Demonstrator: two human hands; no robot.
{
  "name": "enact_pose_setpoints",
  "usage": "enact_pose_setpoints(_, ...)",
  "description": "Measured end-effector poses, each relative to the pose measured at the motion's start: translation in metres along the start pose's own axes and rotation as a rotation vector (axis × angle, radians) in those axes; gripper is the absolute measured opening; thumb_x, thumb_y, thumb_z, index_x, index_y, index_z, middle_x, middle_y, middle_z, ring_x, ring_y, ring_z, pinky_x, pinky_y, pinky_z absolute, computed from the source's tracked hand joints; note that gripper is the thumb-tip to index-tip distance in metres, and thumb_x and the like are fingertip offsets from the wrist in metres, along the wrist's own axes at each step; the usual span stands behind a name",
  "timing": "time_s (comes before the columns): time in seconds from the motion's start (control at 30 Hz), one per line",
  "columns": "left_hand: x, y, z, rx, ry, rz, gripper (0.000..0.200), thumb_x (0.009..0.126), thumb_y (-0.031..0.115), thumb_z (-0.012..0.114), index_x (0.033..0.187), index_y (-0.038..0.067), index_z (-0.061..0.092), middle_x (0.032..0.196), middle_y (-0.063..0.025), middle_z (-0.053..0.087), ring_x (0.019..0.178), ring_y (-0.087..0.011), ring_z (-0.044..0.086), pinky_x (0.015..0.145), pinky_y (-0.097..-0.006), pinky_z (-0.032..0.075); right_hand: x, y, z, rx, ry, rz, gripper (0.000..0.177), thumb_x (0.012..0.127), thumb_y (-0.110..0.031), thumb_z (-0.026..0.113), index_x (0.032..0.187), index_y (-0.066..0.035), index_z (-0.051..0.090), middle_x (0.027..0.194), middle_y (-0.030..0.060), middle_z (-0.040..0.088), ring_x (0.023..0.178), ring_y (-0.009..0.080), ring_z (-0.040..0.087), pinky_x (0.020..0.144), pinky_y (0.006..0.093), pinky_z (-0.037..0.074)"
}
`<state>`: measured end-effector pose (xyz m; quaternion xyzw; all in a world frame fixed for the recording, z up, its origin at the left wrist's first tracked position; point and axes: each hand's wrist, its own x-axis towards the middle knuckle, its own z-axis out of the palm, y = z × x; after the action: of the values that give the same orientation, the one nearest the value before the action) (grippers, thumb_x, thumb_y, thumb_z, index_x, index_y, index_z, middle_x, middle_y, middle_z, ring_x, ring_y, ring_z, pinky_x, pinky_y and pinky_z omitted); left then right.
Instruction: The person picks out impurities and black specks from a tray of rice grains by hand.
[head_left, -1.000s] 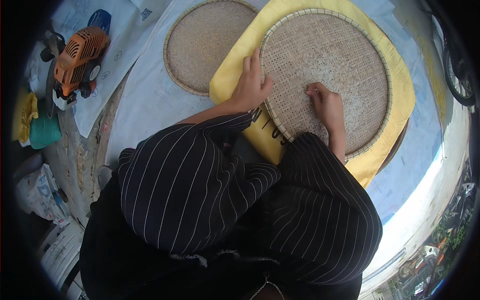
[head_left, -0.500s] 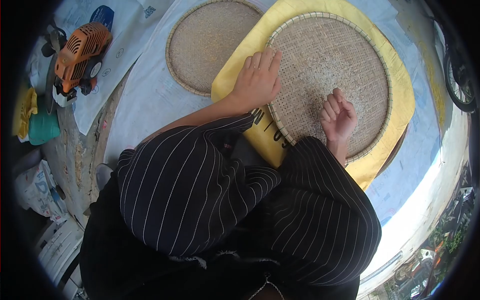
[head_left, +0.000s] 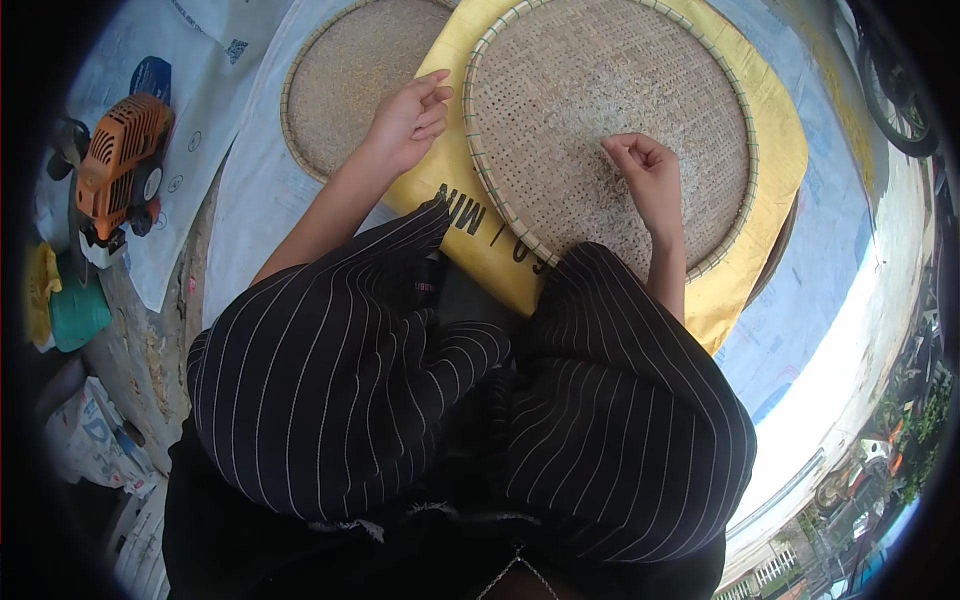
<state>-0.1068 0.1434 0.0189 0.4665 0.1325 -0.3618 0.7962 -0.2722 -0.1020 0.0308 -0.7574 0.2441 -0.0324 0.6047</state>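
A round woven bamboo tray (head_left: 690,110) with a bound rim lies in front of me. Pale rice-like grains (head_left: 590,130) are spread over its middle and near side. Above them hangs my right hand (head_left: 650,185), its thumb and forefinger pinched together; anything between the tips is too small to make out. My left hand (head_left: 408,122) is off the tray's left side, over the yellow sack's edge, palm turned inward. Its fingers are loosely bent with gaps between them, and I see nothing held there.
Under the tray is a yellow printed sack (head_left: 480,255). A second woven tray (head_left: 345,85) with yellowish grains stands behind my left hand. Pale sheeting (head_left: 240,200) covers the ground. An orange motor tool (head_left: 120,160) sits far left; a bicycle wheel (head_left: 895,90) shows upper right.
My left hand has moved left off the tray's rim and turned over. My right hand has turned from palm up to a downward pinch over the grains. The view has shifted slightly.
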Motion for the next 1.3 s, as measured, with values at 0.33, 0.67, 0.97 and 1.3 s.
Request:
enact_pose_setpoints(0.33, 0.008, -0.032, -0.026, 0.012, -0.235, -0.186, 0.026, 0.093, 0.028, 0.043, 0.097, 0.004, 0.049, 0.053, 0.0059, 0.03, 0.041, -0.0055, 0.029, 0.039, -0.0195, 0.026, 0.011, 0.002, 0.034, -0.59, -0.032, -0.308, 0.015, 0.078, -0.02, 0.067, 0.091, -0.012, 0.066, 0.052, 0.0058, 0.048, 0.047, 0.015, 0.045, 0.05, 0.0297, 0.039)
enact_pose_setpoints(0.67, 0.004, -0.027, -0.022, -0.108, -0.407, -0.332, 0.027, 0.093, 0.033, 0.044, 0.087, 0.007, 0.05, 0.052, 0.0056, 0.032, 0.043, -0.005, 0.032, 0.043, -0.0188, 0.03, 0.012, 0.003, 0.029, -0.463, -0.079, -0.14, 0.017, 0.082, -0.021, 0.063, 0.089, -0.006, 0.061, 0.052, -0.0001, 0.048, 0.044, 0.0125, 0.042, 0.045, 0.0274, 0.035)
enact_pose_setpoints(0.97, -0.002, -0.043, -0.014, 0.304, -0.284, -0.191, 0.035, 0.089, 0.038, 0.053, 0.095, 0.003, 0.057, 0.075, -0.0029, 0.059, 0.056, -0.0093, 0.051, 0.051, -0.0227, 0.043, 0.01, 0.013, 0.02, 1.406, -0.448, 0.142, 0.02, 0.085, -0.021, 0.042, 0.077, -0.003, 0.046, 0.06, -0.0016, 0.034, 0.047, 0.0072, 0.029, 0.042, 0.0207, 0.025)
enact_pose_setpoints(1.3, -0.008, -0.066, -0.005, 0.481, -0.367, 0.091, 0.042, 0.087, 0.026, 0.059, 0.113, -0.006, 0.052, 0.105, -0.0115, 0.061, 0.096, -0.016, 0.057, 0.083, -0.0278, 0.046, 0.012, -0.005, 0.015, -0.494, -0.096, -0.226, 0.013, 0.081, -0.02, 0.065, 0.085, -0.007, 0.065, 0.049, -0.0046, 0.032, 0.047, 0.0054, 0.028, 0.045, 0.0253, 0.025)
